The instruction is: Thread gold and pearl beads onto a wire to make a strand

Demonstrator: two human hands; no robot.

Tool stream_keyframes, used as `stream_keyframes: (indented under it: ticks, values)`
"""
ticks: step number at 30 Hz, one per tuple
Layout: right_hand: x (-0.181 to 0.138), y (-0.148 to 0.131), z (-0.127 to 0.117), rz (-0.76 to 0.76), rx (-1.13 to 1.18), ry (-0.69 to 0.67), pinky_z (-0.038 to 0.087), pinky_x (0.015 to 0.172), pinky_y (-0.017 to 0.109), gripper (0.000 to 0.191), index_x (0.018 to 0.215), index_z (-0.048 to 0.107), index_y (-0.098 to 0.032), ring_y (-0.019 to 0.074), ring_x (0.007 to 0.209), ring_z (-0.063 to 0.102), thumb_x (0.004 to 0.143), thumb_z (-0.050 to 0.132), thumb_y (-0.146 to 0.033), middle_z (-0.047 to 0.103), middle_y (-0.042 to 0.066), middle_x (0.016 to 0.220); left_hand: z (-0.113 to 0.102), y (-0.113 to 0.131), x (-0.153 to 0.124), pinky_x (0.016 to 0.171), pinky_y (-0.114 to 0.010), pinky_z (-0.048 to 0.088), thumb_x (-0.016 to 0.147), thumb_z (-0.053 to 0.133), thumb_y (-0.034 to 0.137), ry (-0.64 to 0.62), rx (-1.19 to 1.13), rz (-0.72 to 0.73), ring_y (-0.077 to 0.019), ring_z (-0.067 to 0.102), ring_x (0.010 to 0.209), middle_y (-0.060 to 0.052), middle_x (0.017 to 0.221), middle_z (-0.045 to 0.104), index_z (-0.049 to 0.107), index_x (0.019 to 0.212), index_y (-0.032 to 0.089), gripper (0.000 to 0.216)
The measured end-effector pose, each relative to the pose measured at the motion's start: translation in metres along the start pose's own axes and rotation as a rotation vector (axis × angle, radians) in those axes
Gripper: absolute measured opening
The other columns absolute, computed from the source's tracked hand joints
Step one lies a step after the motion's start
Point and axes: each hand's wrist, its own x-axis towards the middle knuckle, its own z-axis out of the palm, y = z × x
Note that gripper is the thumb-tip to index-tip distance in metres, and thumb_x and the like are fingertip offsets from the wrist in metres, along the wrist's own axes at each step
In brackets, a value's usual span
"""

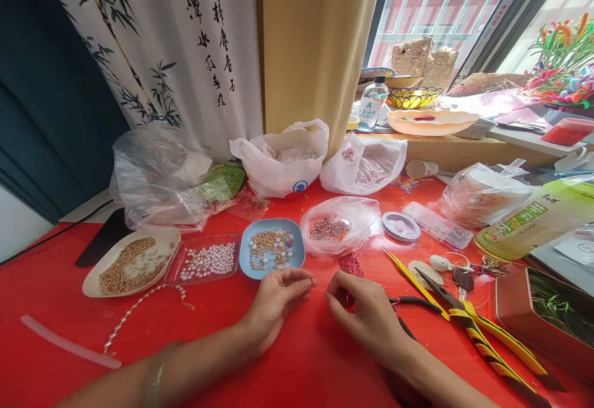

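Note:
My left hand (277, 303) is raised over the red table in front of the blue dish (245, 267), thumb and fingertips pinched together. Facing it across a small gap, my right hand (366, 309) is also pinched, with its fingers curled inward. What either pinch holds is too fine to see. Gold, white and clear beads (269, 248) lie in the dish. Just behind my right hand is a small pile of dark red beads (351, 265). Black-handled pliers (406, 321) lie partly hidden beside that hand.
To the left are a cream plate of gold beads (134, 265), a clear tray of pearls (208, 261) and a beaded strand (134, 312). Large yellow-black pliers (468, 321), yellow tweezers (413, 281) and a tin box (517, 306) lie right. Plastic bags (283, 166) line the back.

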Motion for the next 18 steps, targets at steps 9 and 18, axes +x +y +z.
stream_keyframes:
  ticks: [9,18]
  values:
    - [0.0049,-0.0024,-0.0014,0.103,0.243,-0.209,0.039,0.052,0.022,0.017,0.076,0.063,-0.017,0.0134,0.055,0.055,0.074,0.046,-0.017,0.064,0.001,0.062,0.0037,-0.0033,-0.0038,0.065,-0.023,0.042,0.057,0.072,0.02,0.008,0.176,0.133,-0.0137,0.056,0.069,-0.004,0.071,0.063,0.064,0.073,0.013,0.019]
    - [0.0059,-0.0031,-0.0049,0.273,0.536,-0.313,0.038,0.053,0.021,0.018,0.067,0.062,-0.014,0.0135,0.058,0.054,0.073,0.053,-0.029,0.062,0.001,0.061,0.0064,0.002,-0.0079,0.072,-0.026,0.042,0.058,0.069,0.016,0.044,0.327,0.3,-0.0161,0.055,0.072,-0.004,0.07,0.062,0.063,0.068,0.015,0.012]
